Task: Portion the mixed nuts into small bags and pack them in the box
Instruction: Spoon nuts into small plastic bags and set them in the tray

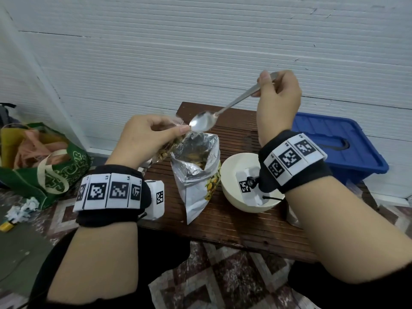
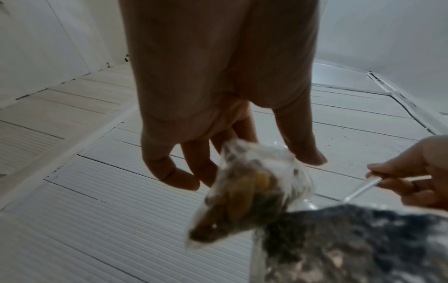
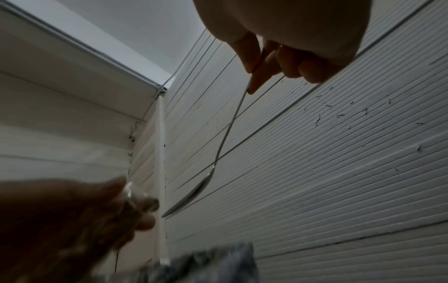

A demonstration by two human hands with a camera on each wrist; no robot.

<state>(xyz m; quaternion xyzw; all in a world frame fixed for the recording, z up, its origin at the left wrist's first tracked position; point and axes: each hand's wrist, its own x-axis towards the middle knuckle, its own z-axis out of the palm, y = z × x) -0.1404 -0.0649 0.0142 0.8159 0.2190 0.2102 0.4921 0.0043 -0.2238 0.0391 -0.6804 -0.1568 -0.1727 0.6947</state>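
Head: left hand (image 1: pixel 142 139) pinching clear bag (image 1: pixel 171 146) of nuts, held above table's (image 1: pixel 234 219) left edge beside crinkled foil pouch (image 1: pixel 196 170); right hand (image 1: pixel 278 103) gripping spoon (image 1: pixel 223 110), steel bowl empty at bag mouth. Best to keep mouth wide, dip into pouch. Left wrist: soft film, lumpy nuts (image 2: pixel 244 191). Right wrist: thin curved handle, pinched.

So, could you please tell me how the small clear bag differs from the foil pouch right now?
The small clear bag is transparent and held up by the left hand; the foil pouch is opaque silver and stands on the table. The bag is smaller than the pouch. Both hold nuts.
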